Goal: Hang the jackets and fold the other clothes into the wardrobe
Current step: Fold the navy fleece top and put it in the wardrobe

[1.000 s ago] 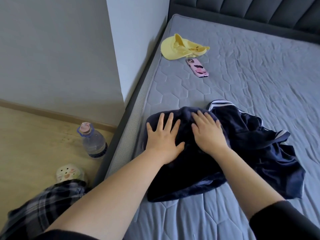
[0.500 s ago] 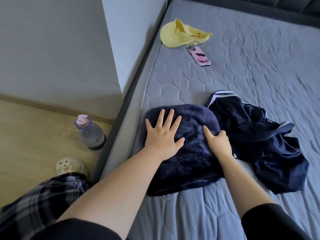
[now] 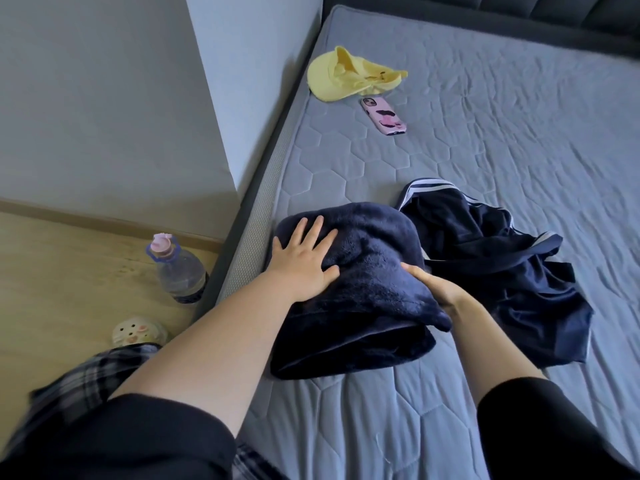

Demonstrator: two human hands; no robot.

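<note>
Pressing down on a folded navy fleece garment (image 3: pixel 360 271), the left hand (image 3: pixel 304 261) lies flat on its upper left part with the fingers straight and spread. The right hand (image 3: pixel 431 289) grips the fleece at its right edge: the thumb sits on top of the fabric and the fingers are tucked beneath a lifted fold, so that corner rises off the layer below. The fleece rests on the grey quilted mattress (image 3: pixel 485 140), close to its left edge.

Just to the right of the fleece, touching it, a crumpled dark blue track jacket (image 3: pixel 502 271) with white stripes along its trim lies in a loose heap on the mattress. It is not folded.

Farther up the bed, well apart from the clothes, a yellow cap (image 3: pixel 346 77) lies upside down near the left edge of the mattress. A phone in a pink case (image 3: pixel 383 116) lies just beside it, face down, with the camera end toward the cap.

On the wooden floor (image 3: pixel 69 271) left of the bed, a clear water bottle (image 3: pixel 178 271) with a pink lid stands upright against the bed frame. Near it, a small pale round object (image 3: pixel 138 332) with pink spots sits on the floor; I cannot tell what it is. Both forearms are bare, with dark sleeves pushed up above the elbows, and plaid fabric (image 3: pixel 79 382) shows at the lower left.
</note>
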